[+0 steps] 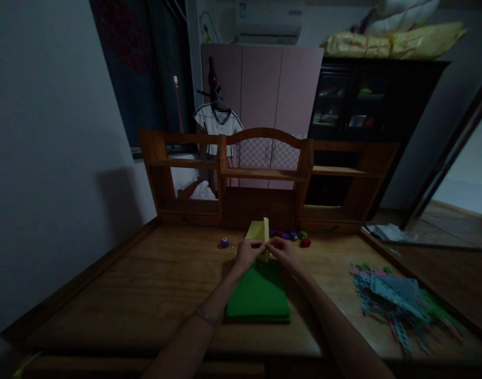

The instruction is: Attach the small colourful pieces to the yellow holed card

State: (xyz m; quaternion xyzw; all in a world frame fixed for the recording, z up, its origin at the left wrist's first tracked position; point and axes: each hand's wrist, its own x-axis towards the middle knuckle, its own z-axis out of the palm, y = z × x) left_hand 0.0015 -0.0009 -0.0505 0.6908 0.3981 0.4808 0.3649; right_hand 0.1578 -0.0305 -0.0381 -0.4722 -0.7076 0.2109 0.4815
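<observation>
My left hand [249,252] and my right hand [283,252] meet over the middle of the table, their fingertips pinched almost together. Whatever sits between the fingers is too small and dark to make out. Just behind the fingers stands a pale yellow folded piece, like card or a small open box [257,229]; whether the fingers touch it I cannot tell. Below both hands lies a thick green folded sheet or pad [258,297], flat on the table. Beyond the right hand are several small purple, red and green pieces, among them a red one [305,242].
A small purple piece with a whitish top [224,242] stands left of the hands. On the right of the wooden table [146,284] lies a pile of pale blue, pink and green perforated strips [394,295]. A wooden shelf unit [264,172] borders the far edge.
</observation>
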